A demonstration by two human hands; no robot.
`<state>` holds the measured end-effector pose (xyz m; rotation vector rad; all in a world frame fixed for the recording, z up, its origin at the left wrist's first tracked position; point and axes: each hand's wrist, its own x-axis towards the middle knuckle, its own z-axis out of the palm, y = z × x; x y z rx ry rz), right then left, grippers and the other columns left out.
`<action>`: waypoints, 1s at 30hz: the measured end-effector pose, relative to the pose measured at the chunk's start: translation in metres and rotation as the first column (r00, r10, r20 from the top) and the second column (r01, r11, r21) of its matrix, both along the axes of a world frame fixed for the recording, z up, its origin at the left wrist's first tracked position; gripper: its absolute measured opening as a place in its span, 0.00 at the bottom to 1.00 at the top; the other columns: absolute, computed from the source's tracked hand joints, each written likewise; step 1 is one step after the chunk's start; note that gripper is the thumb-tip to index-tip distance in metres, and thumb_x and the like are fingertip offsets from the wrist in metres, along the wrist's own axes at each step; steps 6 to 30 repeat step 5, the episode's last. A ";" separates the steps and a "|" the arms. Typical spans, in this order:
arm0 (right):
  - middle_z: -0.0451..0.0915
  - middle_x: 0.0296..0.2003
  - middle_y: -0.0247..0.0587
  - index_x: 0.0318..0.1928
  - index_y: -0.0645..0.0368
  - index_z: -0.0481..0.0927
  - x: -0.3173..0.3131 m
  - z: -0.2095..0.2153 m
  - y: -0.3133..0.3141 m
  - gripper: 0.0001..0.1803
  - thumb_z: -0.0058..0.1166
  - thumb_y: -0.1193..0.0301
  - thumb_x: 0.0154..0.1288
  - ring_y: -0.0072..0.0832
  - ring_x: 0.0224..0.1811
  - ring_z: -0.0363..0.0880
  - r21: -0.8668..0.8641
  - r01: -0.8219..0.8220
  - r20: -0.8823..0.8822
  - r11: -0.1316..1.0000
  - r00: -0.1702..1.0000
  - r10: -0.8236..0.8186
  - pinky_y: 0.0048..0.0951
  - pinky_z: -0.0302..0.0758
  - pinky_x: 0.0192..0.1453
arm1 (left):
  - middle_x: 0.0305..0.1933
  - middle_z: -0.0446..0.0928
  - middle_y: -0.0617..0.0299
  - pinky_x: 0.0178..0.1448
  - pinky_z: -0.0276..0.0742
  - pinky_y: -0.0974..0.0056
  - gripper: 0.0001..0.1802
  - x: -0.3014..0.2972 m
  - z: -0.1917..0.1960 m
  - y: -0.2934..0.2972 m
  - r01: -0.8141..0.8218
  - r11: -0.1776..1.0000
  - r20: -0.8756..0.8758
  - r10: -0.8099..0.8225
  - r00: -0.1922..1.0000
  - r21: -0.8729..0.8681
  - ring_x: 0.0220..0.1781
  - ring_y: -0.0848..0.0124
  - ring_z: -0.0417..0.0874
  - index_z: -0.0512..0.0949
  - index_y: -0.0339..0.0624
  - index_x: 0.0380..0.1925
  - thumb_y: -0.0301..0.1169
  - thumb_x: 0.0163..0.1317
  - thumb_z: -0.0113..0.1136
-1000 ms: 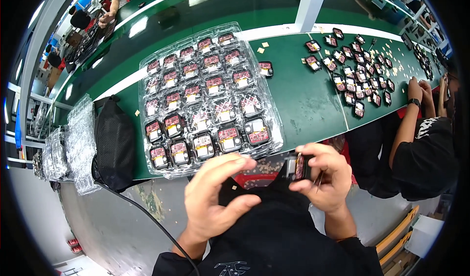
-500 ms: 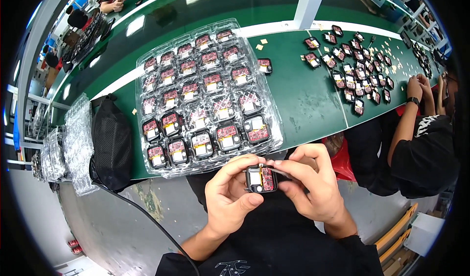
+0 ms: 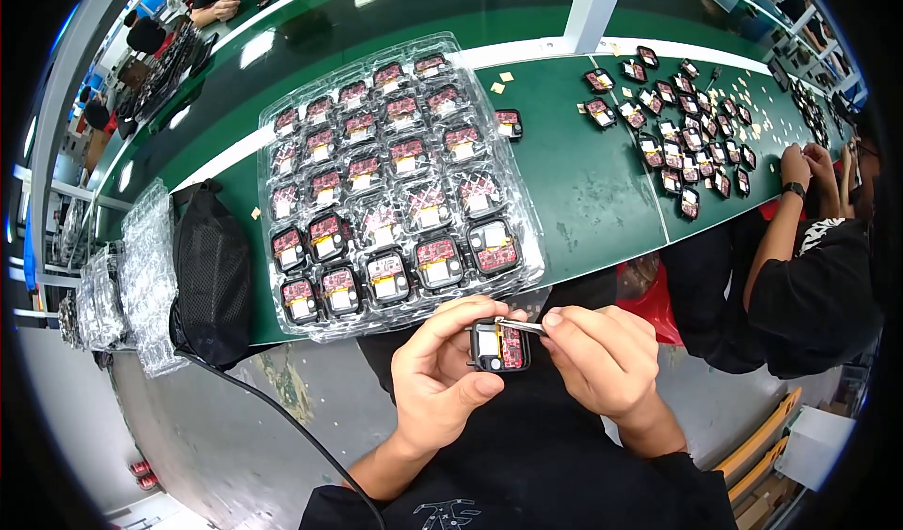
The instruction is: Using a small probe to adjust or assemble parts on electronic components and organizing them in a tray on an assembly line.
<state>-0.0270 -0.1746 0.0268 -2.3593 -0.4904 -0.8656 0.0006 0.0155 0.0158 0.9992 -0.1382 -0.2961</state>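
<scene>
My left hand (image 3: pixel 431 372) grips a small black square device housing (image 3: pixel 514 368) by its left side, thumb below and fingers over the top. Its open face is turned up, with a red circuit board, a white block and a strip of yellow tape inside. In my right hand (image 3: pixel 609 359) a pair of metal tweezers (image 3: pixel 525 326) is pinched. The tweezer tips reach the housing's upper edge, near the top of the yellow tape; whether they grasp anything is too small to tell. Beyond my hands lies a clear plastic tray (image 3: pixel 532 259) with rows of similar housings.
On the green table (image 3: pixel 583 234), one loose housing (image 3: pixel 509 124) lies right of the tray, and many more are heaped farther right among small pale pieces. A black mesh bag (image 3: pixel 214 281) and stacked clear trays (image 3: pixel 150 281) stand left. A co-worker's arm (image 3: pixel 779 238) is at right.
The fingers of my right hand have drawn together and lowered slightly; the tweezers now show plainly, pointing left onto the housing's top edge. My left hand holds the housing nearly still.
</scene>
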 end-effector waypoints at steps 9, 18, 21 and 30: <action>0.85 0.36 0.42 0.44 0.65 0.87 0.000 -0.001 0.000 0.17 0.71 0.80 0.50 0.27 0.24 0.80 -0.028 -0.004 0.017 1.000 1.000 0.004 0.27 0.76 0.27 | 0.60 0.77 0.44 0.69 0.80 0.49 0.43 -0.001 0.000 0.002 -0.001 1.000 -0.015 0.001 1.000 0.003 0.62 0.51 0.83 0.72 0.27 0.62 0.45 0.55 0.81; 0.85 0.36 0.42 0.44 0.65 0.87 0.000 -0.001 0.000 0.17 0.71 0.80 0.50 0.27 0.24 0.80 -0.028 -0.004 0.017 1.000 1.000 0.004 0.27 0.76 0.27 | 0.60 0.77 0.44 0.69 0.80 0.49 0.43 -0.001 0.000 0.002 -0.001 1.000 -0.015 0.001 1.000 0.003 0.62 0.51 0.83 0.72 0.27 0.62 0.45 0.55 0.81; 0.85 0.36 0.42 0.44 0.65 0.87 0.000 -0.001 0.000 0.17 0.71 0.80 0.50 0.27 0.24 0.80 -0.028 -0.004 0.017 1.000 1.000 0.004 0.27 0.76 0.27 | 0.60 0.77 0.44 0.69 0.80 0.49 0.43 -0.001 0.000 0.002 -0.001 1.000 -0.015 0.001 1.000 0.003 0.62 0.51 0.83 0.72 0.27 0.62 0.45 0.55 0.81; 0.85 0.36 0.42 0.44 0.65 0.87 0.000 -0.001 0.000 0.17 0.71 0.80 0.50 0.27 0.24 0.80 -0.028 -0.004 0.017 1.000 1.000 0.004 0.27 0.76 0.27 | 0.60 0.77 0.44 0.69 0.80 0.49 0.43 -0.001 0.000 0.002 -0.001 1.000 -0.015 0.001 1.000 0.003 0.62 0.51 0.83 0.72 0.27 0.62 0.45 0.55 0.81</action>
